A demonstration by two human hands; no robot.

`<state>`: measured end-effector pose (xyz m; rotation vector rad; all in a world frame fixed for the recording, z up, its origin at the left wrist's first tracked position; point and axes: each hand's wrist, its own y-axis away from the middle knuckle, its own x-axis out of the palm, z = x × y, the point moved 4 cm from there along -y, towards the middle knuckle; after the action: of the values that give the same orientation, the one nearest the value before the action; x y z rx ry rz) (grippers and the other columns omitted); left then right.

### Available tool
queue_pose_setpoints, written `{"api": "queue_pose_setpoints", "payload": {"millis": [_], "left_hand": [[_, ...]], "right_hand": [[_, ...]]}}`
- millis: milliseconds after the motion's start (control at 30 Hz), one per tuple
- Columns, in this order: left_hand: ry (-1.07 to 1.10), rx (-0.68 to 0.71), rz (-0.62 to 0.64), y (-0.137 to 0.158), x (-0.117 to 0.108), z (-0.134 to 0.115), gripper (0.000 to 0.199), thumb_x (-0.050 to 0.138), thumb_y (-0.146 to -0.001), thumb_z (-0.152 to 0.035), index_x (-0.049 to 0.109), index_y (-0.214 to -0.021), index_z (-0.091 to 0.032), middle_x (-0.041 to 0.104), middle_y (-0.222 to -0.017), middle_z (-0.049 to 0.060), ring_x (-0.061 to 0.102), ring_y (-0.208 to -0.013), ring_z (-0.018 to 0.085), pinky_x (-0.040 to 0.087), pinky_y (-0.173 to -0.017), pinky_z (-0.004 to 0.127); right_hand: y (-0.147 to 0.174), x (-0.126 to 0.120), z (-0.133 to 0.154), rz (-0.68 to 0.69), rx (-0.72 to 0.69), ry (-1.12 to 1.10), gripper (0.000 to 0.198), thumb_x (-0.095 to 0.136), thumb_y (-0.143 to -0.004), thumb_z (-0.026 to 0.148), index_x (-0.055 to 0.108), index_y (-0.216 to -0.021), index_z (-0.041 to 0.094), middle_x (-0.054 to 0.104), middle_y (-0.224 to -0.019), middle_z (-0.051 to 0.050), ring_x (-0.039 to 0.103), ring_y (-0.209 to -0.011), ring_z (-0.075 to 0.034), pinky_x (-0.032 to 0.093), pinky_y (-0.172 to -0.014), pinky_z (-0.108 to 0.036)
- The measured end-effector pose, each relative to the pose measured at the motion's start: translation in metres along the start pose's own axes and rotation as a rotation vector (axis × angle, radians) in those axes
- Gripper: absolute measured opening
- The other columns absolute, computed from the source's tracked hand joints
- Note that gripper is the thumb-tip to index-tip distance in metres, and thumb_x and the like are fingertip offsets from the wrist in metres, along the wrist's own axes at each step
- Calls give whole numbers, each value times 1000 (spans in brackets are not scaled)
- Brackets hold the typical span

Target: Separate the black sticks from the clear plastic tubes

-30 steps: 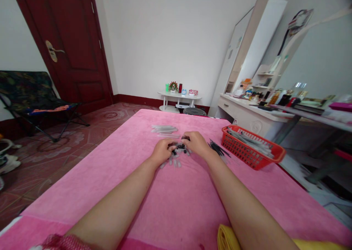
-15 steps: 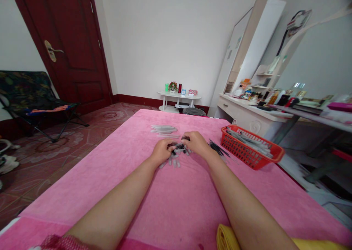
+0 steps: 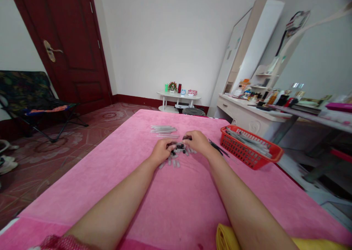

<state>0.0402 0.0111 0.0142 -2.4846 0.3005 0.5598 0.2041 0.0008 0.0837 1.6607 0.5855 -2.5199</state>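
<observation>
My left hand [image 3: 161,149] is closed, its fingers curled at the left side of a pile of small black pieces [image 3: 180,147]. At the pile's right side my right hand [image 3: 200,142] is closed too, thumb and fingers drawn together around something dark that I cannot make out. Short translucent grey caps [image 3: 174,163] lie scattered in front of and between the hands. Behind them lies a row of long translucent pen barrels [image 3: 163,129]. Thin black rods like pen refills [image 3: 218,148] rest to the right, partly covered by my right hand.
A red plastic basket [image 3: 249,161] with long grey translucent sticks [image 3: 247,141] stands on the right of the pink cloth [image 3: 176,198]. A folded yellow cloth [image 3: 227,237] lies at the near edge. Beyond are a white stand [image 3: 178,95], a dressing table [image 3: 242,112] and a folding chair [image 3: 35,95].
My right hand has shifted slightly right, leaving more of the caps beneath it in view. My left hand stays almost in place at the pile.
</observation>
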Motion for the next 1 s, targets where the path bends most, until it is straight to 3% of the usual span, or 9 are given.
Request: {"api": "queue_pose_setpoints", "payload": {"millis": [100,267,500,767,1000], "left_hand": [[144,-86,-72,-2,-3,6,27,51,-83,-26,70,-97,-13,70,-80,4,61,-71,15,47,-68,26],[334,-207,-177,-5,-9,18,32,58,-78,-41,69,-82,-11,62,-60,0,53,-55,12,42,-54,22],[560,-266,-207,-3,-9,10,39,76,-60,-29,69,-94,-10,65,-63,0,55,-52,11,44,-54,23],[876,-317,-318,0,-13,8,40,79,-62,-33,67,-94,-13,65,-74,1,55,-55,8,48,-54,21],[995,-387,-167,1,-5,-5,39,76,-67,-39,64,-94,-14,67,-89,5,62,-75,12,48,-62,20]], "right_hand": [[-3,-4,-11,-54,26,-73,14,59,-77,24,71,-80,17,71,-77,-5,63,-70,-14,41,-62,-21],[-7,-9,-28,-88,58,-226,14,58,-79,23,69,-79,14,69,-68,-3,63,-58,-12,42,-56,-20],[-8,-9,-29,-85,72,-314,11,60,-78,19,68,-75,13,68,-65,-4,62,-55,-12,45,-56,-20],[-4,-5,-11,30,-17,-541,9,59,-75,17,65,-74,10,65,-62,-4,60,-54,-12,47,-55,-21],[-2,18,14,137,-35,-528,9,58,-76,17,66,-74,12,68,-66,-2,61,-56,-12,45,-53,-20]]}}
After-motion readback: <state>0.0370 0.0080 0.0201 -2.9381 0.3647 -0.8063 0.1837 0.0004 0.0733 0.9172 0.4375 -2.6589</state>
